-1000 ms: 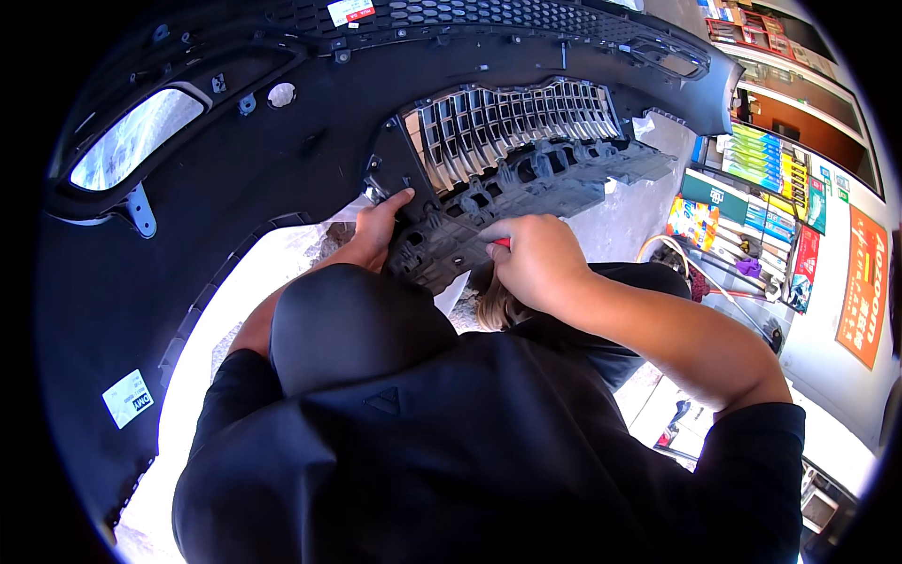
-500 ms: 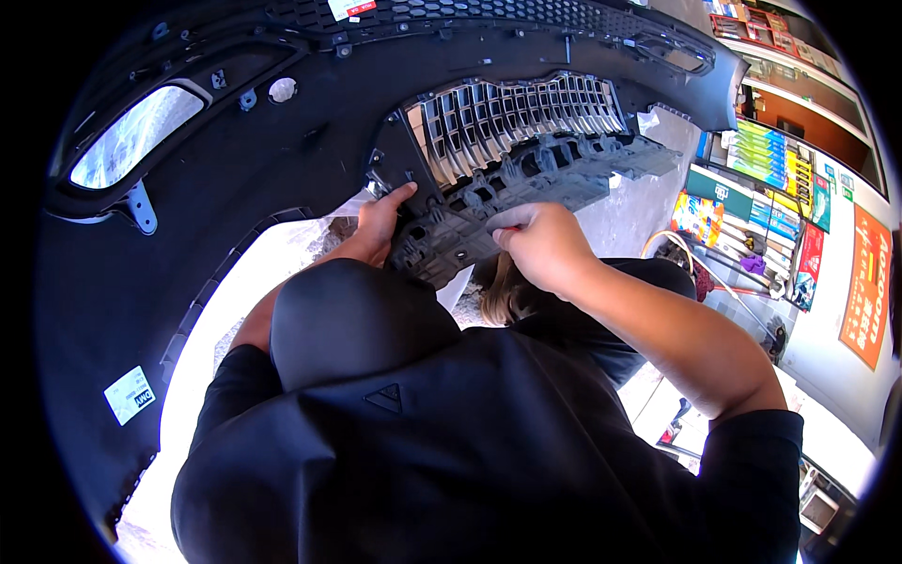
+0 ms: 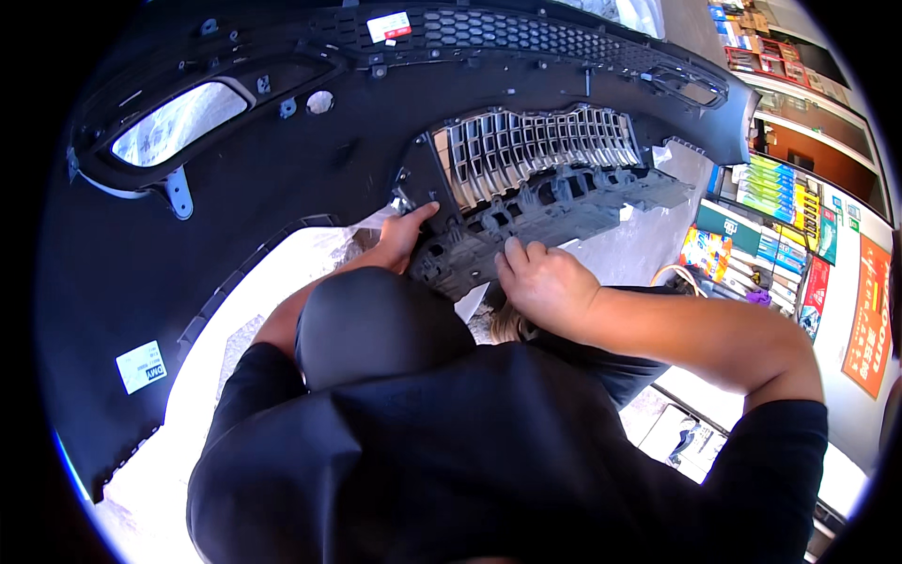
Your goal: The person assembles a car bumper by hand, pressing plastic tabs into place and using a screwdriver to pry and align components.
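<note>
A large black car bumper cover (image 3: 282, 183) lies across the view, its inner side facing me. Set in its middle is a chrome grille (image 3: 540, 146), with a dusty grey plastic panel (image 3: 545, 216) along its near side. My left hand (image 3: 402, 237) grips the left end of this grille assembly, thumb on top and fingers hidden beneath. Over the panel's near edge is my right hand (image 3: 548, 287), its fingers curled closed. Whatever lies between those fingertips is hidden from this angle.
My bent knee (image 3: 376, 329) rises just below the left hand. A honeycomb mesh (image 3: 526, 33) runs along the bumper's far side. At the right stand shelves with colourful packages (image 3: 761, 188) and an orange sign (image 3: 866, 315). A white label (image 3: 141, 367) sits on the bumper's left end.
The view has shifted, so the bumper and grille appear lower and further right. My right hand has turned at the wrist, its back now more toward me; the left keeps its hold.
</note>
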Motion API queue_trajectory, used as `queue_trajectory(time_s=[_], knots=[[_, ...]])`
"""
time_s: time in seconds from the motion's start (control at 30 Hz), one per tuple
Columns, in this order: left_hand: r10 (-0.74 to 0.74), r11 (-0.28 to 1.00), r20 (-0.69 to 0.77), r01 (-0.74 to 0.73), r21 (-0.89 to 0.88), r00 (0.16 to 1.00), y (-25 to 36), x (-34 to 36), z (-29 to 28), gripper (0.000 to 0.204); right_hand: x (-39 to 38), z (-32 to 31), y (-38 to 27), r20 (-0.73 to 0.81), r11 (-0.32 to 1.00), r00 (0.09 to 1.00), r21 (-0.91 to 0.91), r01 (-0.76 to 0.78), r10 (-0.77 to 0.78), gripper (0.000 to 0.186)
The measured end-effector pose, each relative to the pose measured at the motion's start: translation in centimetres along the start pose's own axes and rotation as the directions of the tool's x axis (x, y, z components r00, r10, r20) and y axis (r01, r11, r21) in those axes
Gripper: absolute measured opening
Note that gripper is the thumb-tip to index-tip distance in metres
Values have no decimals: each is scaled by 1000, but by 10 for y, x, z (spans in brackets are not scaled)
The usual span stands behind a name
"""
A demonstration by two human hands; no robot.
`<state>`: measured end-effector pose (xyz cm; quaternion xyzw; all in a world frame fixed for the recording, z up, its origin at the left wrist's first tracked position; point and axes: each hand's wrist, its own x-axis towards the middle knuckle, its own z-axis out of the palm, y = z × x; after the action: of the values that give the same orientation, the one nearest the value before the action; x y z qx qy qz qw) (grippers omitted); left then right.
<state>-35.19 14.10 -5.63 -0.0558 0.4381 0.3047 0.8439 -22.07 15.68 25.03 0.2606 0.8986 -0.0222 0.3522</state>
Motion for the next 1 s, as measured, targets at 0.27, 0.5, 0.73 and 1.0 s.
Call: queue_trajectory(time_s=[0.27,0.5,0.73,1.0], knots=[[-10,1000,-49,11,9,999,12,-4,4,48,13,-5,8,136,957,983,244,-155,125,27],[32,999,-58,-32,8,998,23,-24,21,46,13,-2,6,132,903,955,311,-296,267,23],[-23,999,-40,21,-37,999,18,-15,12,44,18,-4,7,178,788,906,449,-422,384,22],[-88,994,45,91,-62,995,21,-16,10,44,18,-32,42,295,749,878,460,-476,377,22]])
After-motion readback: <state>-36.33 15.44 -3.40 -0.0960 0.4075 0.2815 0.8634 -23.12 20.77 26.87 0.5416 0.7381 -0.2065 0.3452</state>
